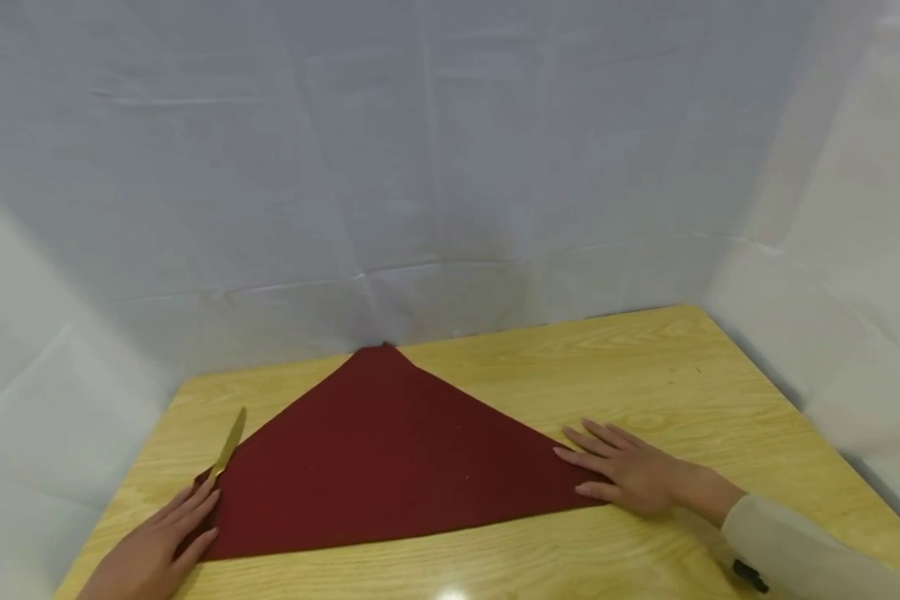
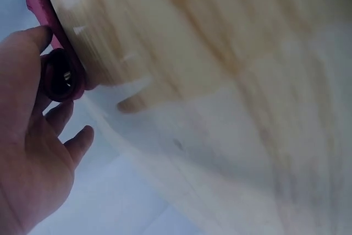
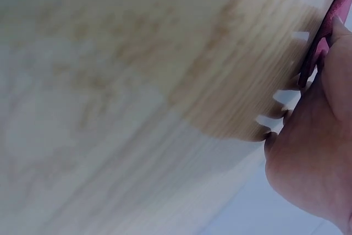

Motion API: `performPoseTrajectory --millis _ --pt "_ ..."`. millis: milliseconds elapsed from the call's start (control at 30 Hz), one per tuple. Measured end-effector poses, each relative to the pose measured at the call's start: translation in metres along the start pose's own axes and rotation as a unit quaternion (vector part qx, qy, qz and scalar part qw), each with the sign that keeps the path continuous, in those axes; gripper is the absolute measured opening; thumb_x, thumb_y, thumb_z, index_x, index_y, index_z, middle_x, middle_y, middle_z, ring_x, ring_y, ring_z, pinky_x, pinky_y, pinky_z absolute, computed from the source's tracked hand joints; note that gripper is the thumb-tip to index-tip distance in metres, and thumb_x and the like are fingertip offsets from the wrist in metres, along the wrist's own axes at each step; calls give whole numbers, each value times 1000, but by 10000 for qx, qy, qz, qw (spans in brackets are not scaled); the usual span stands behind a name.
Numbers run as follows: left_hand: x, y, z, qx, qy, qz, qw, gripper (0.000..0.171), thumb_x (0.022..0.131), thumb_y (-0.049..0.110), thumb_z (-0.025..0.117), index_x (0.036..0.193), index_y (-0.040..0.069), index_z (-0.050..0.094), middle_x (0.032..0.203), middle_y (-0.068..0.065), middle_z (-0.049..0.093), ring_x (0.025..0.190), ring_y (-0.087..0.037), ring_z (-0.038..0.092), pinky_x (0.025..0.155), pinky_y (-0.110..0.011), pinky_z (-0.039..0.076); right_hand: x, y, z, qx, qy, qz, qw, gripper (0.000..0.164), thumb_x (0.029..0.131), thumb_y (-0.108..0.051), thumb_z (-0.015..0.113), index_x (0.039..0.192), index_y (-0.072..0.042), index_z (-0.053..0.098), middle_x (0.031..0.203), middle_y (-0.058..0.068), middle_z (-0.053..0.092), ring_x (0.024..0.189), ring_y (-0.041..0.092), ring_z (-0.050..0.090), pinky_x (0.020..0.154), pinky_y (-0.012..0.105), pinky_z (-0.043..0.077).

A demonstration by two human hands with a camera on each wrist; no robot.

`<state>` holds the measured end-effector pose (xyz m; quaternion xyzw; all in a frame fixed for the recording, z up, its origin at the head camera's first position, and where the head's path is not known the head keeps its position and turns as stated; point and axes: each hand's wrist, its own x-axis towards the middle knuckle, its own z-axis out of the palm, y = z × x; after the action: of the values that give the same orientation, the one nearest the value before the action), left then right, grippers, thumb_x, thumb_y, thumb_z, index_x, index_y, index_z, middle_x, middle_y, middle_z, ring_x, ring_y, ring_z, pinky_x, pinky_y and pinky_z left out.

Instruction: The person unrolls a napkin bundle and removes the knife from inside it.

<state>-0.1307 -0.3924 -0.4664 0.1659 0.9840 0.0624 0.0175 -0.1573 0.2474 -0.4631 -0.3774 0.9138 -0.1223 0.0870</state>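
Note:
A dark red cloth (image 1: 360, 467), folded to a triangle, lies on the table with its peak at the far edge. My left hand (image 1: 157, 542) rests over its left corner with fingers extended. Beside those fingertips, a gold knife blade (image 1: 232, 440) sticks out past the cloth's left edge. In the left wrist view the cloth's end is a small roll (image 2: 63, 75) beside the thumb and fingers, with something shiny inside. My right hand (image 1: 633, 471) lies with fingers spread, touching the right corner; in the right wrist view the cloth edge (image 3: 333, 20) passes by its thumb.
The light wooden table (image 1: 555, 358) has rounded far corners. White sheeting (image 1: 435, 167) hangs behind it and at both sides. A small black object (image 1: 750, 575) shows at the right sleeve (image 1: 802, 542).

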Motion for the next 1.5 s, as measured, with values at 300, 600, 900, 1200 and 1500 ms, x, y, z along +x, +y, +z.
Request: performPoseTrajectory --millis 300,600,900,1200,1500 --pt "3 19 0 371 139 350 9986 48 93 39 60 135 16 58 139 -5 51 129 -38 41 94 -52 43 -5 4 0 164 275 -317 9990 52 103 -34 43 150 -14 34 154 18 23 137 48 18 101 68 21" --pt "-2 8 2 418 247 335 9983 47 91 33 65 131 10 60 134 -6 55 125 -40 44 95 -51 41 -6 2 -1 263 179 -209 9993 53 103 -37 41 151 -15 33 154 18 22 137 48 16 102 68 19" --pt "-8 -6 4 754 809 522 9925 47 86 29 72 127 7 64 131 -10 56 132 -17 37 89 -46 45 -6 2 -1 242 103 -48 9996 54 103 -39 40 151 -15 33 155 16 20 139 45 14 105 66 16" --pt "-16 -25 4 16 -2 -120 9999 54 93 34 63 132 -3 55 134 -27 49 119 -52 43 88 -60 42 -6 5 0 322 -39 46 9995 55 103 -40 38 152 -17 30 157 15 17 140 43 10 106 65 13" --pt "-16 -33 7 -78 -196 -184 9996 55 96 33 58 135 -4 51 137 -27 45 121 -53 41 92 -58 39 -8 6 1 343 10 62 9994 55 103 -39 39 152 -17 30 157 14 17 140 43 11 106 65 13"
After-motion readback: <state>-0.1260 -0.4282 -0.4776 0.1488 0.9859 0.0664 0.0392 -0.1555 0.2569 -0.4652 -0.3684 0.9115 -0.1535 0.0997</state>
